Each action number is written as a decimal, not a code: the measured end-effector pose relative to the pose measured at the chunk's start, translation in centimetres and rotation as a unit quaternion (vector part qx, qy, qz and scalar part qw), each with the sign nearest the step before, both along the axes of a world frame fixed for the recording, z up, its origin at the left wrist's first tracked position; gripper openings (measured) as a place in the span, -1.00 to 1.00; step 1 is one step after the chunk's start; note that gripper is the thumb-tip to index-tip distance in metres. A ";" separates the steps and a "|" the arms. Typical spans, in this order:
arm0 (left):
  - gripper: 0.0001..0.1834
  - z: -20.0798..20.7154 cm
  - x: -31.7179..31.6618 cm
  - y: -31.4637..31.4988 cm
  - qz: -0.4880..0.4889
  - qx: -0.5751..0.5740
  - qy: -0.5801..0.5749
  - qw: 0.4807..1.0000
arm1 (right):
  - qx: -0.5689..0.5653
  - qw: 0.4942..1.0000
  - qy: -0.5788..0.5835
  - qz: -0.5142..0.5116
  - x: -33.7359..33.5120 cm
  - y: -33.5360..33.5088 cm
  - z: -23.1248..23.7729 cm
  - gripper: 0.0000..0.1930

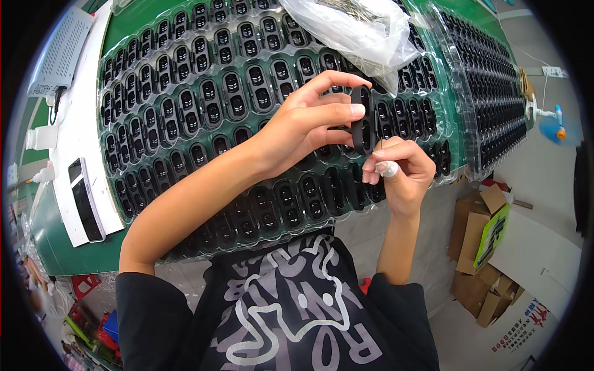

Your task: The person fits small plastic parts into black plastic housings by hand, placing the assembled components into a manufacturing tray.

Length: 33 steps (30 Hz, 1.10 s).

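Note:
My left hand [312, 127] holds a black oblong plastic housing [363, 120] upright on its edge, between the thumb and the fingers. Close to the housing's lower end, my right hand [403, 170] is closed in a pinch. A white wrap [387, 168] covers one of its fingertips. Whatever sits in that pinch is too thin to name. Beneath both hands, a clear plastic tray [272, 179] carries rows of similar black oblong parts, each with two glossy round spots. Beyond the hands, a clear plastic bag [377, 46] of thin metal pins rests on the tray.
Another clear tray [479, 93] of black parts lies at the right of the green table [62, 253]. On the left are a phone [85, 201], a white bottle [42, 137] and a grey metal box [62, 52]. Cardboard boxes [473, 232] stand on the floor at right.

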State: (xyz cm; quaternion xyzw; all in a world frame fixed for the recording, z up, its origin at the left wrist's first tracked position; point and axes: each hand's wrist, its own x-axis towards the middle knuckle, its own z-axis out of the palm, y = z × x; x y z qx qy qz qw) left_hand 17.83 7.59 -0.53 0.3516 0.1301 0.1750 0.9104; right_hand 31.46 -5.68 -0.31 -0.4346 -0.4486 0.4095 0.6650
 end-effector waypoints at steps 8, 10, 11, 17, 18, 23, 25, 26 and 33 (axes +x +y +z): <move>-0.57 0.5 0.0 -0.2 -0.033 0.041 0.018 0.998 | -0.017 0.999 0.045 0.008 0.1 -0.4 0.0 -0.92; -0.57 0.4 0.0 -0.2 -0.037 0.037 0.015 0.999 | -0.015 0.999 0.049 0.014 0.0 -0.5 0.0 -0.92; -0.57 0.5 -0.1 -0.3 -0.037 0.037 0.015 0.999 | -0.015 0.999 0.050 0.014 0.0 -0.5 0.0 -0.92; -0.58 0.4 -0.1 -0.3 -0.046 0.053 0.019 0.997 | -0.024 0.999 0.034 0.005 -0.1 -0.6 0.0 -0.93; -0.58 0.5 -0.1 -0.3 -0.045 0.051 0.021 0.997 | -0.022 0.999 0.036 0.003 -0.1 -0.6 0.0 -0.93; -0.58 0.7 -0.2 -0.3 -0.042 0.050 0.021 0.998 | -0.022 0.999 0.037 -0.003 -0.3 -0.6 -0.1 -0.93; -0.58 0.8 -0.2 -0.3 -0.042 0.050 0.025 0.998 | -0.013 1.000 0.027 -0.005 -0.2 -0.6 -0.1 -0.93; -0.58 0.7 -0.1 -0.3 -0.043 0.049 0.025 0.998 | -0.014 1.000 0.026 -0.006 -0.2 -0.6 -0.1 -0.93; -0.58 0.7 -0.2 -0.3 -0.035 0.046 0.021 0.998 | -0.014 0.999 0.035 -0.016 -0.2 -0.7 0.0 -0.92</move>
